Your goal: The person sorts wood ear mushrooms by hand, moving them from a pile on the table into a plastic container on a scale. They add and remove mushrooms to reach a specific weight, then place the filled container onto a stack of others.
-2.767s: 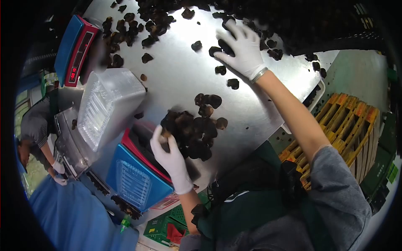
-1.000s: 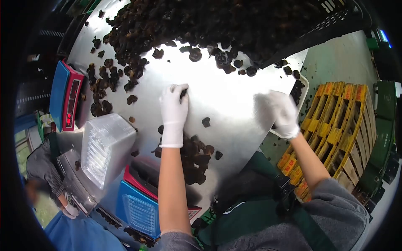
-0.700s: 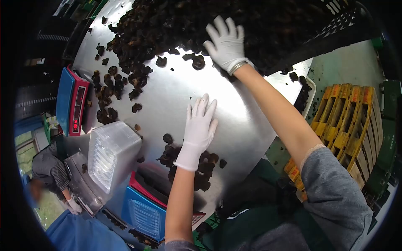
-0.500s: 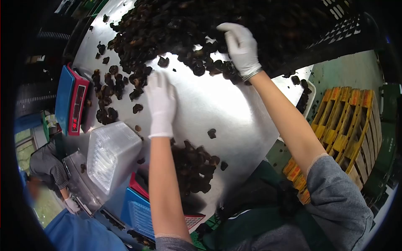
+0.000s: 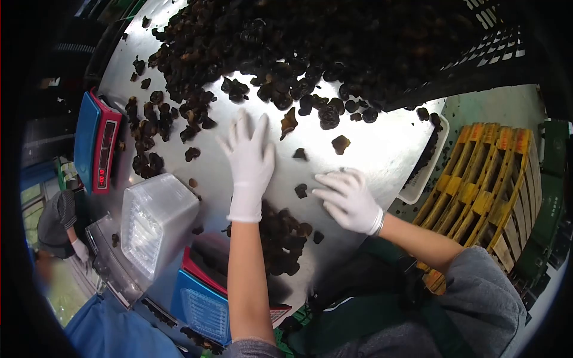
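Note:
My left hand (image 5: 249, 164), in a white glove, is over the metal table (image 5: 379, 143) with its fingers spread and nothing in them. To its right, my white-gloved right hand (image 5: 351, 201) has its fingers apart and is also free of any piece. Dark curled pieces that look like wood ear mushrooms form a big heap (image 5: 256, 36) beyond both hands. A few lie loose between the hands and the heap, among them a brownish one (image 5: 341, 144). One small piece (image 5: 301, 191) is just left of my right fingertips. A smaller pile (image 5: 280, 241) sits nearer my body, partly behind my left forearm.
On the left are a red and blue scale (image 5: 98, 143), a stack of clear plastic trays (image 5: 158, 209) and a second scale (image 5: 203, 301). A black crate (image 5: 477, 65) stands back right, a white tub (image 5: 427, 167) below it, and yellow pallets (image 5: 483, 191) beyond. Another person (image 5: 57, 224) works at far left.
My right hand has come back from the heap's edge toward my body. My left hand has moved slightly right and nearer, its fingers spreading. Several loose pieces now lie apart from the heap.

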`<state>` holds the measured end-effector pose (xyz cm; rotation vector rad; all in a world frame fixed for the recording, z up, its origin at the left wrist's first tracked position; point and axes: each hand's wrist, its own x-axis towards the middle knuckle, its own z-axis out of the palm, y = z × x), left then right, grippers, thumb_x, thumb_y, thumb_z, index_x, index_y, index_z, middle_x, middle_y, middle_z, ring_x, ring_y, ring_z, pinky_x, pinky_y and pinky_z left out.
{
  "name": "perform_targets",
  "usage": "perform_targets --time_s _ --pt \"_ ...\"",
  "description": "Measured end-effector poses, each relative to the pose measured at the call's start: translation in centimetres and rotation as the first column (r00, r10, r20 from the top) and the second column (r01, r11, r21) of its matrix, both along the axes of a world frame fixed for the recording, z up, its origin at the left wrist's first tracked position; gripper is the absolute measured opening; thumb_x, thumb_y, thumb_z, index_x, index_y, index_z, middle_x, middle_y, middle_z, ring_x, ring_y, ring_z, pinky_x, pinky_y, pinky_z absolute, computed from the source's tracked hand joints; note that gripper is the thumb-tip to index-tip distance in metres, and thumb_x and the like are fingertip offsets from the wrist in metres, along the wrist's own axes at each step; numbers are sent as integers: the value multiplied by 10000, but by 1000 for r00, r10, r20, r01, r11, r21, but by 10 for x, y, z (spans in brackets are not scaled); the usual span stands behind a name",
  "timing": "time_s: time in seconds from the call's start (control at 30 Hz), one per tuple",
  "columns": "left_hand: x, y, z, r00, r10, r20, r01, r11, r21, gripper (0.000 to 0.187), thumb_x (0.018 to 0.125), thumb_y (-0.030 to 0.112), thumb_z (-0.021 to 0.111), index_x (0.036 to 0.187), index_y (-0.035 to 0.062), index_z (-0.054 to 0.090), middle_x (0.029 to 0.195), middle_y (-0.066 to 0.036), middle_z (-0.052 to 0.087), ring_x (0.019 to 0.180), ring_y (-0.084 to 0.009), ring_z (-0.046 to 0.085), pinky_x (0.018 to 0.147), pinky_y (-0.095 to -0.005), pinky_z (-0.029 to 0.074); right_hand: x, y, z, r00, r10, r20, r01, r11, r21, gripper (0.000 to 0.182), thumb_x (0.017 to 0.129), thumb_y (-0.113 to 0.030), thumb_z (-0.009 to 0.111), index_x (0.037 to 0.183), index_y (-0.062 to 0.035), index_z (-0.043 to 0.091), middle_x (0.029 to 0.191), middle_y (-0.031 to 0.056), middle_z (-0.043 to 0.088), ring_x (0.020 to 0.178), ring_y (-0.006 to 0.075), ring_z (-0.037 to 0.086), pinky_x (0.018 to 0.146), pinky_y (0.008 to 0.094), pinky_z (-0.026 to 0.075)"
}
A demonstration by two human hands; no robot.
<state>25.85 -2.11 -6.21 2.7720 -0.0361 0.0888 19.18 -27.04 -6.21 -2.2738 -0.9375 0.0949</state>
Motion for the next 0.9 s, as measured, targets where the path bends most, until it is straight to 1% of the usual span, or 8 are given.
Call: perform_targets --time_s 0.1,0.2,0.27,0.43,0.6,0.73,0.77,0.9 --pt "-32 7 8 997 69 -43 -71 996 -50 576 863 95 599 1424 202 523 1564 -160 324 1447 -381 262 1182 -602 96 69 18 -7 977 -204 -69 211 969 128 345 822 -167 661 1165 -126 670 1187 51 630 1102 286 537 972 443 408" --pt "-39 7 -1 989 147 14 -142 972 -186 543 868 11 573 1397 131 539 1536 -160 364 1429 -344 299 1185 -488 197 126 65 -3 933 -115 340 111 993 33 414 834 -237 677 1218 -93 616 1205 96 602 1149 290 532 1009 433 403" --pt "-29 10 -4 980 189 57 -167 948 -271 514 876 -5 559 1377 109 553 1522 -164 381 1417 -343 315 1177 -454 230 125 79 -5 950 12 312 59 975 -214 322 824 -222 672 1117 -95 624 1174 99 605 1169 278 532 1026 432 393" --pt "34 22 6 972 89 217 -16 948 -318 451 909 20 554 1354 91 565 1489 -183 413 1364 -326 396 1139 -413 314 68 -11 -10 971 -237 26 238 950 -202 114 811 -95 591 905 -75 652 965 134 629 989 321 582 918 448 440" --pt "94 -13 -15 980 -2 199 35 986 -162 502 883 122 653 1372 100 544 1486 -187 418 1309 -349 440 1096 -437 376 27 -151 -9 503 -724 472 844 530 -87 163 864 -80 602 1011 -52 666 1034 108 646 994 319 575 955 457 374" --pt "82 -26 -3 997 -27 73 35 994 -100 410 862 123 666 1267 156 616 1408 -135 486 1270 -356 476 1049 -447 417 35 -95 11 819 -517 250 536 844 -10 241 847 -91 649 1086 -69 668 1128 139 630 1074 329 571 956 424 416" --pt "73 -27 0 996 -45 74 57 985 -165 321 851 87 655 1167 149 642 1347 -137 515 1216 -364 521 998 -439 459 43 -65 16 900 -436 -34 435 900 -12 317 823 -88 665 1140 -77 660 1156 167 616 1078 335 572 986 422 427" --pt "8 -22 6 999 -37 23 41 984 -175 253 832 41 642 1065 138 642 1287 -147 546 1127 -367 581 909 -439 503 76 6 -10 984 -92 154 95 995 -9 431 820 -146 653 1245 -140 581 1297 128 533 1190 327 500 996 459 417"
